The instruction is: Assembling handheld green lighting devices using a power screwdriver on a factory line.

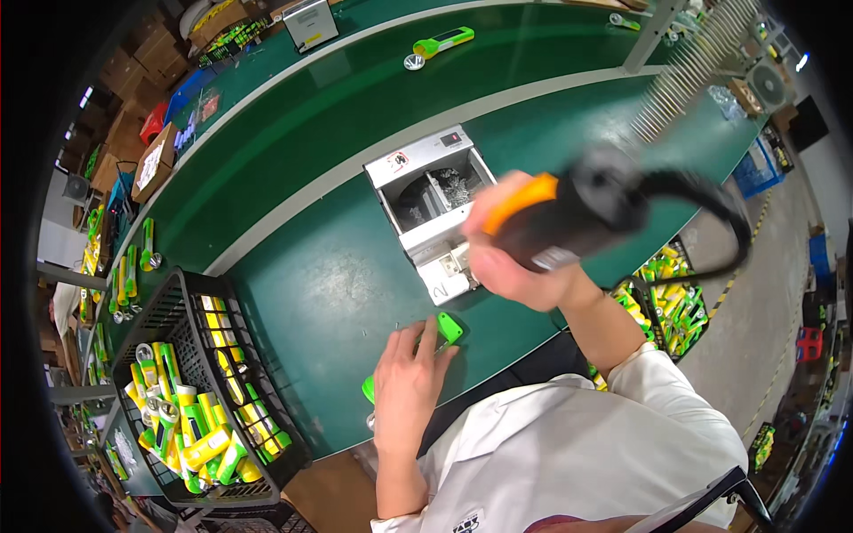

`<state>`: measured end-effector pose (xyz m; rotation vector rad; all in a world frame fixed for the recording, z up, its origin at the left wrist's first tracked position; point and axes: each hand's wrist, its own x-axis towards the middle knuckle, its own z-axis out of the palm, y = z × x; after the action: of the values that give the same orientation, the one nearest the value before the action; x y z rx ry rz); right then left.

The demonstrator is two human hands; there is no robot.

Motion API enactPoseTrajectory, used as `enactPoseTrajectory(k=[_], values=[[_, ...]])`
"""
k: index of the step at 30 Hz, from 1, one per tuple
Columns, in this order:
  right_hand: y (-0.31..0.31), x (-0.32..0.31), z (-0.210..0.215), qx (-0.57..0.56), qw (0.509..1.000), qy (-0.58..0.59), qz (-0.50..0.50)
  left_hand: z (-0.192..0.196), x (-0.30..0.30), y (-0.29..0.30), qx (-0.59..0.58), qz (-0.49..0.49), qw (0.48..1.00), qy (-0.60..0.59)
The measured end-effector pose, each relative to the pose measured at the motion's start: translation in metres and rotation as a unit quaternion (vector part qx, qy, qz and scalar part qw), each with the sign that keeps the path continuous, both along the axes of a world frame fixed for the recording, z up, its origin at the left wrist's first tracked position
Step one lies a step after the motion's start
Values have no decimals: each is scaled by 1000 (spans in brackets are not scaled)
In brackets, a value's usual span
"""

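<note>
My right hand (515,266) is raised over the table's right side, wrapped round a black and orange electric screwdriver (560,213). The tool is blurred, and its tip cannot be made out. Lower and to the left, my left hand (410,369) lies over a green flashlight (450,330) on the table, fingers bent across it. One green end shows past the fingertips. Another green part (368,388) shows at the hand's left side; the palm hides what lies between. Beyond my hands stands a white screw feeder (418,236) with small screws in its tray.
On the left, a black crate (182,306) holds many yellow and green flashlights. Another filled basket (662,311) sits at the right by the table edge. A coil spring (684,75) hangs above the screwdriver with a black cable loop. One flashlight (444,42) rests on the far ledge.
</note>
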<state>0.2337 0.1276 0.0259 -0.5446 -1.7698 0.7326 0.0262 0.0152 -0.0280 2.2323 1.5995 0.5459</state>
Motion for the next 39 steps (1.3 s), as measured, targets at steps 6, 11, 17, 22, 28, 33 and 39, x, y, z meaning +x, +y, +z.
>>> enactPoseTrajectory(k=[6, 11, 17, 22, 28, 33, 39], values=[[19, -27, 35, -295, 946, 130, 47, -14, 13, 7, 46, -39, 998, -26], [-1, -11, 19, -279, 943, 169, 64, -13, 20, 10, 48, -31, 998, -38], [-20, -7, -15, -196, 972, 124, 36, -19, 19, 11, 21, -38, 998, -53], [-21, -13, -24, -199, 974, 104, 43, -16, 18, 11, 7, -26, 998, -52], [-21, -13, -35, -185, 978, 85, 46, -17, 17, 12, 10, -28, 998, -60], [-22, -14, -45, -191, 978, 63, 57, -20, 15, 12, 13, -27, 997, -66], [-29, -20, -49, -211, 964, 95, 131, -17, 11, 12, -16, -34, 997, -61]])
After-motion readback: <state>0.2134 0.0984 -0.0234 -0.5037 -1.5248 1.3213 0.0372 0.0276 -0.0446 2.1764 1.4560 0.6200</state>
